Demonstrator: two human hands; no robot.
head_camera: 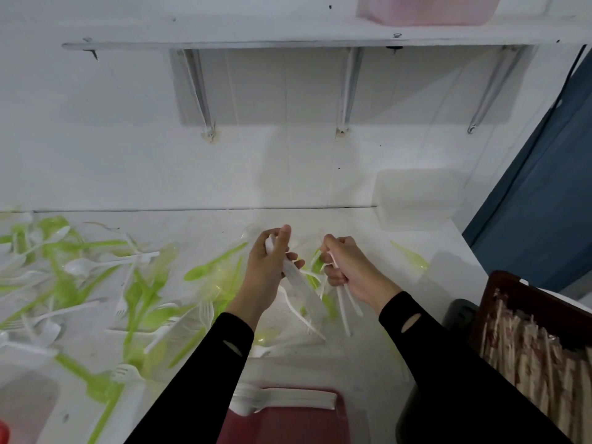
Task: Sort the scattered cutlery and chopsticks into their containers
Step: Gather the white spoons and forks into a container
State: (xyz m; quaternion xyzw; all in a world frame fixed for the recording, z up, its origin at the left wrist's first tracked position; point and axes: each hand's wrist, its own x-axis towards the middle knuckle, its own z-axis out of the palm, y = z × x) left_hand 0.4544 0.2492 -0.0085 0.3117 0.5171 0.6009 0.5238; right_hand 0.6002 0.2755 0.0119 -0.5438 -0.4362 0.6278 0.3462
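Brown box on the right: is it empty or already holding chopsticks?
Not empty. The brown box is packed with paper-wrapped chopsticks standing side by side across its visible opening. How full it is cannot be told, since part lies out of frame.

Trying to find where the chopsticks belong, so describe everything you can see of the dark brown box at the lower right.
The dark brown box stands at the lower right, past the white table's right edge. Its walls look rigid and reddish-brown; the material cannot be told. It is open at the top and packed with chopsticks in pale paper wrappers with reddish print, standing upright or leaning slightly. The right sleeve crosses in front of its near left corner. Its lower right part runs out of frame.
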